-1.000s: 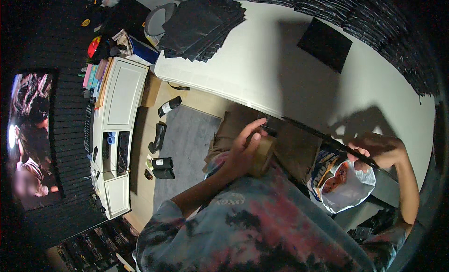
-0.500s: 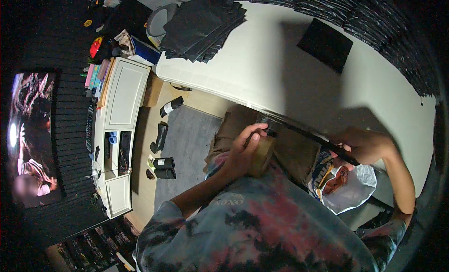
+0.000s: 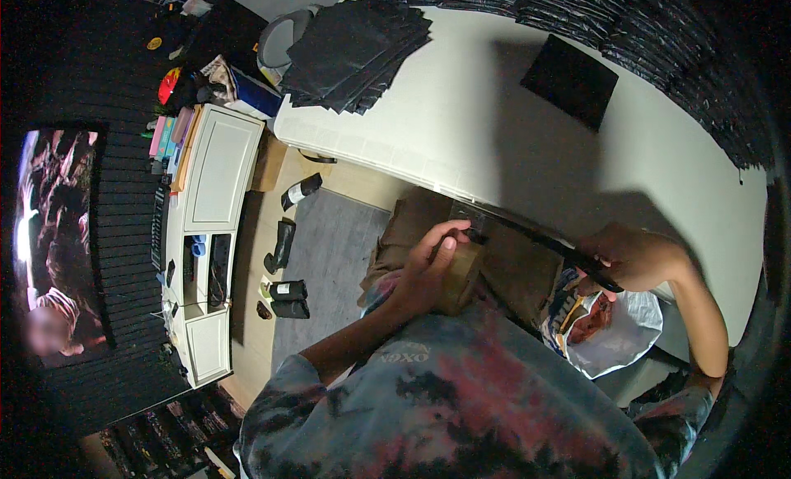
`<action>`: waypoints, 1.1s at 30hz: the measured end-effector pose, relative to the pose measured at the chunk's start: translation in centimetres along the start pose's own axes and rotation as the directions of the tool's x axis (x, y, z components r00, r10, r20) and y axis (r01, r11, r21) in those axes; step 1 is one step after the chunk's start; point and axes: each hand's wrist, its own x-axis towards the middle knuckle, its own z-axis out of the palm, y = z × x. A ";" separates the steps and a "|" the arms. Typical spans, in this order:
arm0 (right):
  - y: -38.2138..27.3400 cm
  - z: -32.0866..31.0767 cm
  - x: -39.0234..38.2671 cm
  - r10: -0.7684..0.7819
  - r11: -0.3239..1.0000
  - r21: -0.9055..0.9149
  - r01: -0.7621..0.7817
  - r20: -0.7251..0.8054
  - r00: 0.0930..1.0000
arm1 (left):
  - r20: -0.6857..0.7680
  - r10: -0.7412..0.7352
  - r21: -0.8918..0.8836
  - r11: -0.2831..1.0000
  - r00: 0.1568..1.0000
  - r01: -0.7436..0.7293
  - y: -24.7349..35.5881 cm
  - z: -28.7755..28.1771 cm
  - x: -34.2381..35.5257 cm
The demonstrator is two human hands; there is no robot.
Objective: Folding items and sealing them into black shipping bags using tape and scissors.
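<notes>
My left hand point(image 3: 437, 260) is closed round an amber-brown object point(image 3: 457, 281) over my lap, thumb and forefinger at its upper end. My right hand point(image 3: 622, 265) grips a long, thin black strip point(image 3: 556, 248) by its right end. The strip slants up leftward along the white table's near edge toward my left fingertips; its far end is too indistinct to tell whether they touch. Below my right hand an open silver-lined bag point(image 3: 622, 335) shows reddish contents point(image 3: 589, 322).
The white table point(image 3: 684, 182) carries a stack of black sheets point(image 3: 350, 54), a black square point(image 3: 568, 81) and crinkled black material along its back. To the left stand a white cabinet point(image 3: 217, 166) and a lit screen point(image 3: 58, 240). Dark rolls point(image 3: 288, 289) lie on the floor.
My right hand has moved leftward and slightly up with the black strip, whose left end has shifted toward my left fingertips. My left hand has stayed almost in place.
</notes>
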 end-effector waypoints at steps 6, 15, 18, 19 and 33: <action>1.0 0.6 0.3 0.021 1.000 0.001 -0.021 -0.009 1.000 | 0.021 -0.063 -0.015 0.998 0.998 0.063 0.3 -0.2 -0.1; -1.1 -0.1 -3.6 0.170 0.981 0.133 -0.142 -0.234 0.957 | 0.091 -0.027 -0.008 1.000 0.996 0.028 -0.4 -1.1 0.0; -1.0 1.1 -4.5 0.268 0.963 0.152 -0.221 -0.578 0.771 | 0.151 -0.054 -0.067 0.996 0.987 0.065 2.0 -0.7 -0.2; -1.4 1.3 -4.0 0.164 0.971 -0.011 -0.238 -0.692 0.703 | 0.173 -0.111 -0.148 0.979 0.979 0.137 2.7 -0.5 -0.3; -4.5 4.2 3.3 0.117 0.932 0.084 -0.353 -0.991 0.072 | 0.224 0.411 -0.236 0.903 0.884 -0.360 -2.3 1.0 3.0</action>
